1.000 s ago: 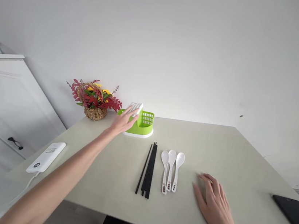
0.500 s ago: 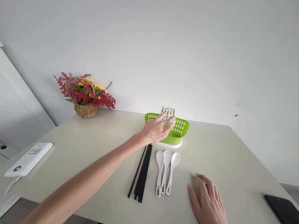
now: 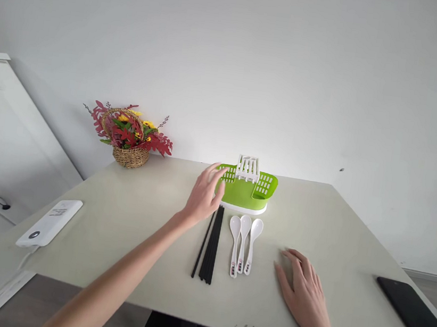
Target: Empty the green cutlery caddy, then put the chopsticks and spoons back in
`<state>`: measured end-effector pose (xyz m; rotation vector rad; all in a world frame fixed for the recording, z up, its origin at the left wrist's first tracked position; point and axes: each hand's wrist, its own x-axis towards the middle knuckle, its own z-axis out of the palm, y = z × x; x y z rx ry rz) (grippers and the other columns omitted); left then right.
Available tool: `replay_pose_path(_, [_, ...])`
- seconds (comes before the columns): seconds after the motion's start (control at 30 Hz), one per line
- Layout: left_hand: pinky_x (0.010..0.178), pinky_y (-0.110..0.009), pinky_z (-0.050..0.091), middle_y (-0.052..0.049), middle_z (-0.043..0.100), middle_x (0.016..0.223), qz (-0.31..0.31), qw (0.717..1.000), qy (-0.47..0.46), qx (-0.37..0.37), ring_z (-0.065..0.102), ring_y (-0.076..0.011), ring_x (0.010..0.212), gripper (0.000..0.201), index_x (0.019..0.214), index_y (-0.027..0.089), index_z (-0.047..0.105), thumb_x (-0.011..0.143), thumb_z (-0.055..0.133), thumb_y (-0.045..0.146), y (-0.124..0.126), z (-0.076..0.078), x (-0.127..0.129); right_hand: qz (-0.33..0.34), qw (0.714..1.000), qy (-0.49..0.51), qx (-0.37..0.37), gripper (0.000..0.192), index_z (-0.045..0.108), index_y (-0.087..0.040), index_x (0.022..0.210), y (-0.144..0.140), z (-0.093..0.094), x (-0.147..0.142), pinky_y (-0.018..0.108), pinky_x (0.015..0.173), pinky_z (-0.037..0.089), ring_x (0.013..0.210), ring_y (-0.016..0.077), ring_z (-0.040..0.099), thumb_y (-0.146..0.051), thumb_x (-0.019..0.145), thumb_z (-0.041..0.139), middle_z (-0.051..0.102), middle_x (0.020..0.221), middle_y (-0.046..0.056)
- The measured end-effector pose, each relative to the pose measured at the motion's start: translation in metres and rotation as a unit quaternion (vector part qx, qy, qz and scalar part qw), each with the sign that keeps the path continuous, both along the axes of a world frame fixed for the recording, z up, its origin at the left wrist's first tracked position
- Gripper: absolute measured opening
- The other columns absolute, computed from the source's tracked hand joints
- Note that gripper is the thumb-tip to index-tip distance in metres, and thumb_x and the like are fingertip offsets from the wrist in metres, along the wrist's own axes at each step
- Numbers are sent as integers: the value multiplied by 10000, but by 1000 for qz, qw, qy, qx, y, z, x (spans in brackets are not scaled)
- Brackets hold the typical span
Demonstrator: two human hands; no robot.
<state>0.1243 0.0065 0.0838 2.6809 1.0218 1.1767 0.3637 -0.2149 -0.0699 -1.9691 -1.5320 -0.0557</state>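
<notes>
Leftward goes the left hand (image 3: pixel 206 194), fingers spread at the near-left end of the green utensil basket (image 3: pixel 241 193), mid-frame; lower right, the right hand (image 3: pixel 304 290) rests, thumb spread.

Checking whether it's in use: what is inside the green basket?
A white slatted piece rises at the middle of the green basket; perforated walls show at both ends. The left hand covers part of the left end, and the front wall hides most of the floor.

R hand (image 3: pixel 301 295): room fwd, rt of green rack (image 3: pixel 239 194); spoons (image 3: pixel 245 227) & chopsticks (image 3: pixel 212 246) block low path lft.
</notes>
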Motion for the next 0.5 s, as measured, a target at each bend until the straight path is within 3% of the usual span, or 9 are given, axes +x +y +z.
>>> replay_pose_path(0.07, [941,-411,561,-140,587,1286,41,996,-64,-44,679,-220,1017,332,1353,217,513,1065,390,327,-13,-26,-25,-2,1000,0,-1,407,488,-316,1362,-1,-2,0,514,1064,459,1292,298,575,-526,1034,370,554,1428,88])
replay_pose_path(0.1, [816,-372,581,-115,598,1181,50,993,-68,-85,679,-187,854,268,1256,213,536,1050,414,333,-24,-41,-38,-4,1000,-1,-2,411,489,-316,1364,-1,-3,-1,515,1064,458,1296,299,573,-529,1034,367,556,1430,87])
replay_pose_path(0.17, [723,-341,562,-54,588,1028,62,984,-55,-157,614,-143,665,190,1122,222,534,1039,433,360,-51,-69,-62,-6,1000,-3,-5,416,493,-316,1365,-3,-5,-1,519,1066,452,1310,299,566,-532,1035,359,556,1440,83])
replay_pose_path(0.27, [698,-332,532,-26,570,913,85,975,-54,-198,580,-164,673,183,1057,231,510,1044,431,395,-95,-97,-86,-8,1000,-8,-15,420,498,-311,1367,-6,-6,-3,515,1068,447,1330,293,554,-526,1042,342,549,1465,74])
replay_pose_path(0.37, [715,-327,518,-14,571,859,82,967,-64,-234,575,-177,705,196,1048,240,514,1052,433,419,-129,-101,-97,-9,999,-15,-26,435,504,-303,1374,-9,-5,-4,511,1054,454,1338,296,550,-525,1041,334,554,1471,75])
replay_pose_path(0.5, [784,-348,515,-17,612,852,52,964,-50,-257,609,-196,775,195,1039,246,554,1044,465,419,-149,-91,-101,-11,999,-15,-32,443,523,-288,1348,-15,-2,-6,512,1057,450,1344,307,550,-534,1035,328,565,1469,85])
